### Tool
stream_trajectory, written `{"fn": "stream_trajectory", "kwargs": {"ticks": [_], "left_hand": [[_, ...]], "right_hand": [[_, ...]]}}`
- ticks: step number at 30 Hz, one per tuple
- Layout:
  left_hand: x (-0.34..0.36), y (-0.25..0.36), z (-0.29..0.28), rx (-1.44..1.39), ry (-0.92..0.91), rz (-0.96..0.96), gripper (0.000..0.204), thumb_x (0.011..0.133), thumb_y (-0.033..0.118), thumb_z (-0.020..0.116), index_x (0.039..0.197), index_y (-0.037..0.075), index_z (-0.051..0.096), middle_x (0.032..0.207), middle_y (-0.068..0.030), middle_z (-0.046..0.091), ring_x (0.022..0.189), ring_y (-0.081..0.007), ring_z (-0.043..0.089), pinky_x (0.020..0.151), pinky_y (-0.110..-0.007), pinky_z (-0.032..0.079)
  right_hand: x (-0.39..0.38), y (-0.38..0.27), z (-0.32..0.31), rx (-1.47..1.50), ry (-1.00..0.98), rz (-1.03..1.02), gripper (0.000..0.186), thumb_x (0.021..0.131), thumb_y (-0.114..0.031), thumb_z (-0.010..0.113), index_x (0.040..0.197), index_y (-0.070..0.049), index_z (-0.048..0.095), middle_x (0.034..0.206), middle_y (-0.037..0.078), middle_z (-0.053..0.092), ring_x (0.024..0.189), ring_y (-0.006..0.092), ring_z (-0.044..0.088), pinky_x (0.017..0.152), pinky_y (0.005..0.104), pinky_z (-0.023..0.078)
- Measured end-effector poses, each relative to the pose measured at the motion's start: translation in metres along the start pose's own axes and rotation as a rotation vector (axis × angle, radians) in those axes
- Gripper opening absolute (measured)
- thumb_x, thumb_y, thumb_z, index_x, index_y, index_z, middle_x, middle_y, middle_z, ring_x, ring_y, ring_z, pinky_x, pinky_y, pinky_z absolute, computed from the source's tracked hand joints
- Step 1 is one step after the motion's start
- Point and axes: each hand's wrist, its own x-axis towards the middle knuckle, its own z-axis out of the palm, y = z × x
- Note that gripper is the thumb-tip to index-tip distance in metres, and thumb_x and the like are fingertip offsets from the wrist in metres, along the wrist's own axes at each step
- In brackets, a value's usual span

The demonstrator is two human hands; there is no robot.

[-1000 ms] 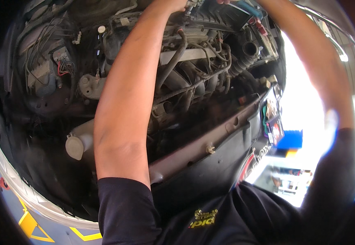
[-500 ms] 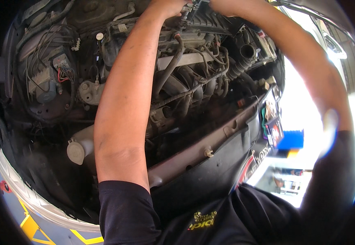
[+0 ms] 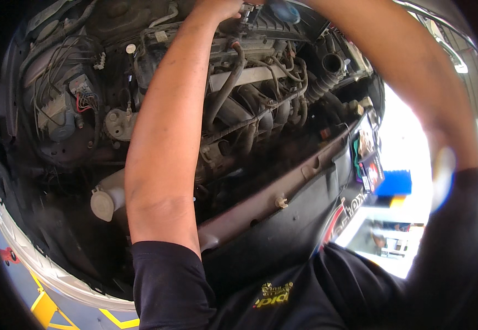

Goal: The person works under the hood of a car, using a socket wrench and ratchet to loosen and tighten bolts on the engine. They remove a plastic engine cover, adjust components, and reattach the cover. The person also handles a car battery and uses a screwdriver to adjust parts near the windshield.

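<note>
My left hand (image 3: 223, 7) is at the top edge, partly cut off, with its fingers bent round a small silvery metal fitting (image 3: 246, 9) above a black hose (image 3: 238, 52). Right of that fitting is a blurred, rounded blue thing (image 3: 286, 11) whose kind I cannot make out. My right forearm (image 3: 393, 38) reaches up and across from the right, and its hand lies beyond the top edge. Under both arms spreads a dusty car engine (image 3: 261, 104), with a silvery bar and curved intake pipes.
A ribbed air duct (image 3: 324, 88) stands at the right of the engine. A white-capped reservoir (image 3: 102, 204) is at the lower left, below a wired block (image 3: 57, 115). Small boxes (image 3: 371, 170) rest on the bay's right front edge, near a blue box (image 3: 394, 182).
My right hand has moved up out of the picture, and the blurred blue thing has appeared near where it was. My left hand stays at the fitting, shifted slightly left.
</note>
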Motion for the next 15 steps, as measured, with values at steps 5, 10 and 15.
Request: {"fn": "stream_trajectory", "kwargs": {"ticks": [5,10,15], "left_hand": [[0.003,-0.003,0.001,-0.079,-0.04,-0.06,0.02,0.09,0.016,0.07,0.096,-0.002,0.076,0.075,-0.0124,0.072,0.06,-0.0196,0.066,0.054,-0.034,0.053],[0.004,-0.008,0.01,-0.159,-0.04,-0.076,0.019,0.092,0.017,0.07,0.096,-0.001,0.077,0.074,-0.0123,0.071,0.06,-0.0193,0.066,0.054,-0.033,0.054],[0.004,-0.009,-0.005,0.031,-0.024,-0.016,0.02,0.091,0.017,0.071,0.092,-0.002,0.076,0.074,-0.0123,0.071,0.063,-0.0195,0.067,0.056,-0.034,0.054]], "right_hand": [[-0.047,0.028,0.056,0.202,0.388,-0.028,0.036,0.086,-0.015,0.058,0.121,-0.008,0.066,0.105,0.023,0.07,0.101,0.0399,0.067,0.085,0.0506,0.052],[-0.044,0.032,0.115,0.55,0.742,-0.042,0.026,0.088,-0.011,0.054,0.108,-0.002,0.068,0.094,0.026,0.07,0.089,0.0389,0.07,0.072,0.0485,0.055],[-0.066,0.013,0.023,0.773,0.145,-0.008,0.026,0.093,-0.015,0.053,0.102,0.004,0.067,0.095,0.027,0.07,0.086,0.0275,0.071,0.065,0.0422,0.058]]}}
